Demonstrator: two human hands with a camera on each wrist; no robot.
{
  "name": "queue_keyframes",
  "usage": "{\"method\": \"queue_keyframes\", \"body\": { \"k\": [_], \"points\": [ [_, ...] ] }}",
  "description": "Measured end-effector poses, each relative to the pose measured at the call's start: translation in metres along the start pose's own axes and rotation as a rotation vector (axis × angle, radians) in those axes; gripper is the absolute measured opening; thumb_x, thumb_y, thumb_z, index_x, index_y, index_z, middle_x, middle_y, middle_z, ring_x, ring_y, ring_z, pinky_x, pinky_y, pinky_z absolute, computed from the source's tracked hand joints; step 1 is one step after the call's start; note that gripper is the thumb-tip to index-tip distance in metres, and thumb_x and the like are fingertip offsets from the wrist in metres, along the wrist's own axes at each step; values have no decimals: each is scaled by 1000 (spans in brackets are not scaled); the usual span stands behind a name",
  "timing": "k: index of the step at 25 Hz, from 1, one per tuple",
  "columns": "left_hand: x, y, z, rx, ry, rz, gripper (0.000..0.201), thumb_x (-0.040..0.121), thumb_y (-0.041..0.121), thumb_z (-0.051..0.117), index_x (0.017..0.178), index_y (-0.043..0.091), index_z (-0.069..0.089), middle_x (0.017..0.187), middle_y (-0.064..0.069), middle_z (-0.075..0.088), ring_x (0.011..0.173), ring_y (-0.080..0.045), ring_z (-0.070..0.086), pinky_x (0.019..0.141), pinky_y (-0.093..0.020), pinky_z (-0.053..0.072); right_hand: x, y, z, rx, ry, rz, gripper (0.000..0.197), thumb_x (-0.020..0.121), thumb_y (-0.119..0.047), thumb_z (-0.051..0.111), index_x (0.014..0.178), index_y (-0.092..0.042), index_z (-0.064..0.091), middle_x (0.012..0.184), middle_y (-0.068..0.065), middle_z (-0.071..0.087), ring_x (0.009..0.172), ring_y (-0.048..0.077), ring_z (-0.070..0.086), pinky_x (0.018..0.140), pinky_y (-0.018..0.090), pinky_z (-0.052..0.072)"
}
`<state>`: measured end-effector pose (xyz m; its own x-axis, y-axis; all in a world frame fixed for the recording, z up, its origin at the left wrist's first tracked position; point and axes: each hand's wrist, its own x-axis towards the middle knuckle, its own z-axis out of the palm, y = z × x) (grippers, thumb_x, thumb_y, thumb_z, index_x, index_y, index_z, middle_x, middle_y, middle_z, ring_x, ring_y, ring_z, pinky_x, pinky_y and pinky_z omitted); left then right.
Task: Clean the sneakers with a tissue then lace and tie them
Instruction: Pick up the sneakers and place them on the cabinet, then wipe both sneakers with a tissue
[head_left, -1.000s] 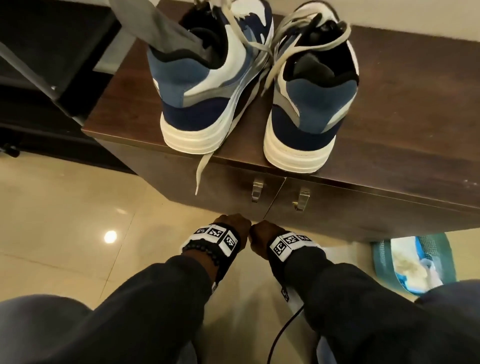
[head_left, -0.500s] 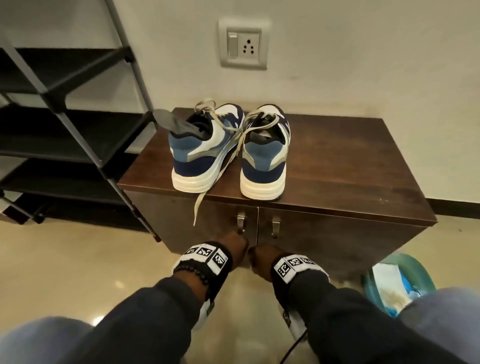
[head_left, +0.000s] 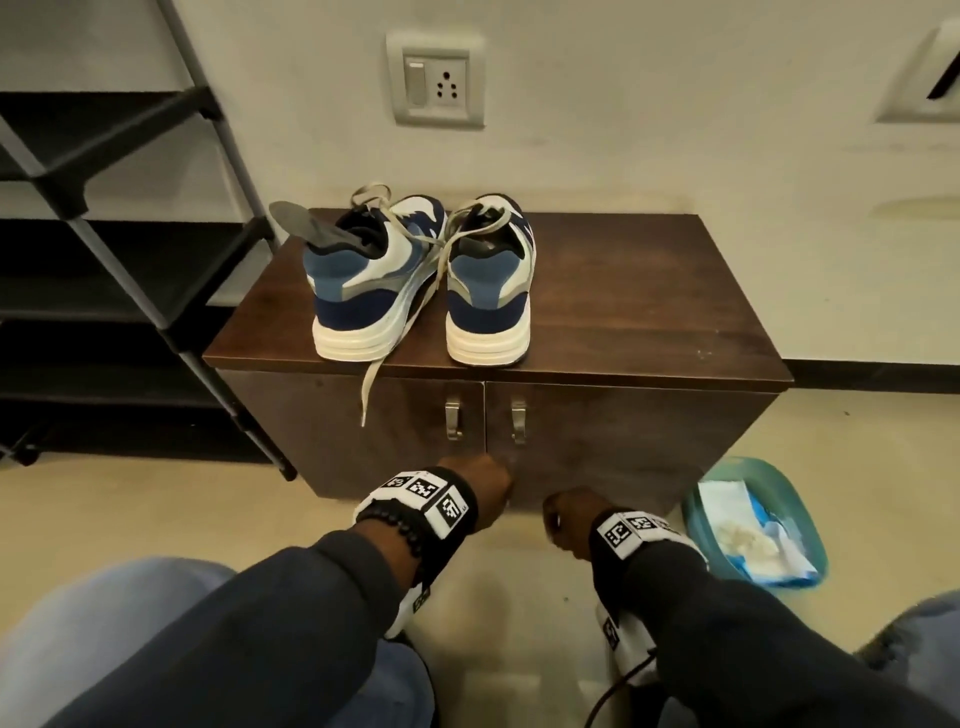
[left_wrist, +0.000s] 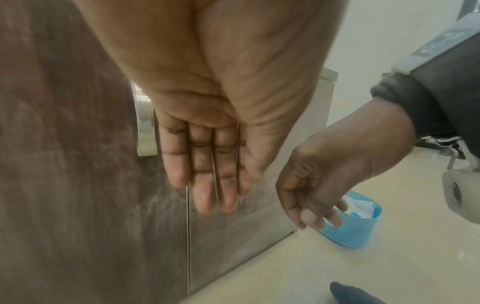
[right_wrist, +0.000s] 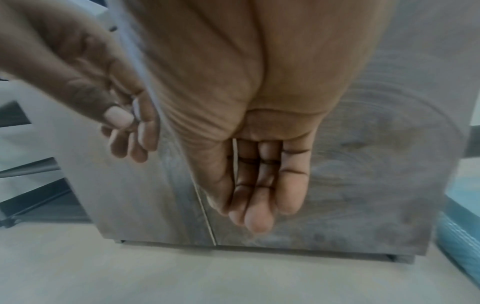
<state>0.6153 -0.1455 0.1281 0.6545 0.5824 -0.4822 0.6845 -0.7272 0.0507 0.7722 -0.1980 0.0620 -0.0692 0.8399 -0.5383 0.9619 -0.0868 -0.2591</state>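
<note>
Two blue, navy and white sneakers stand heels toward me on a brown cabinet. The left sneaker has a grey insole sticking out, and one loose lace hangs over the cabinet's front edge. The right sneaker stands beside it with loose laces. My left hand hangs in front of the cabinet doors, fingers straight and holding nothing. My right hand hangs lower and to the right, its fingers relaxed and holding nothing. White tissues lie in a teal basket on the floor.
A black shelf rack stands left of the cabinet. Two metal door handles sit at the cabinet's middle seam. A wall socket is above. My knees in light trousers frame the bottom of the head view.
The head view has pulled back, so the sneakers look smaller and farther. My hands, close together before, have moved apart, the right one lower and rightward.
</note>
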Motion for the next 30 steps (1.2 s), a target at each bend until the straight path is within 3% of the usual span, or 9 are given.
{"method": "queue_keyframes", "body": {
  "k": [5,10,15,18,21,23,25,28,30],
  "points": [
    [37,20,41,-141,-165,27,28,98,26,45,118,11,59,126,-14,58,116,-33,54,97,-36,45,0,77,23,-30,54,261,29,91,-7,46,116,-3,59,123,18,60,115,33,57,94,34,44],
    [64,38,55,-173,-228,55,30,100,25,40,120,12,59,127,-12,56,114,-30,55,93,-32,44,-6,166,31,150,307,641,35,89,-10,46,124,-10,51,121,20,57,114,35,54,94,43,46],
    [79,44,60,-298,-162,51,24,97,28,42,112,22,59,121,-8,59,109,-28,56,90,-31,44,-2,216,48,171,130,832,73,66,-15,77,131,-19,44,132,20,43,125,37,43,104,43,39],
    [78,50,48,-373,-95,88,22,97,28,44,112,23,60,119,-6,60,107,-25,56,89,-29,43,7,223,64,81,69,886,77,51,-25,84,122,-12,54,124,15,53,120,30,50,99,36,45],
    [79,53,30,-393,-38,132,20,97,25,45,110,21,60,116,-6,62,105,-26,56,87,-29,43,7,231,65,157,275,957,67,69,-28,72,128,-11,44,126,17,52,122,33,48,103,42,42],
    [78,53,15,-381,3,161,19,96,21,45,108,17,60,112,-8,63,103,-27,56,84,-30,43,3,233,51,235,430,1021,50,81,-13,62,126,-1,42,127,28,45,120,43,44,100,49,40],
    [72,55,-3,-367,56,177,19,96,19,46,108,14,61,111,-11,63,104,-28,55,82,-29,40,-8,235,28,234,479,1096,34,88,-5,53,118,10,50,129,37,37,116,48,40,97,50,36],
    [59,55,-36,-351,140,205,23,94,16,48,110,16,63,111,-10,65,106,-27,56,81,-26,40,-44,229,-25,244,578,1174,35,89,-14,55,116,9,52,137,34,26,115,50,39,96,50,38],
    [42,50,-61,-341,255,250,21,91,17,50,106,20,65,105,-6,68,100,-27,60,86,-33,48,-66,219,-63,320,701,1206,58,71,-31,74,115,0,53,128,27,36,111,44,42,93,46,40]
  ]
}}
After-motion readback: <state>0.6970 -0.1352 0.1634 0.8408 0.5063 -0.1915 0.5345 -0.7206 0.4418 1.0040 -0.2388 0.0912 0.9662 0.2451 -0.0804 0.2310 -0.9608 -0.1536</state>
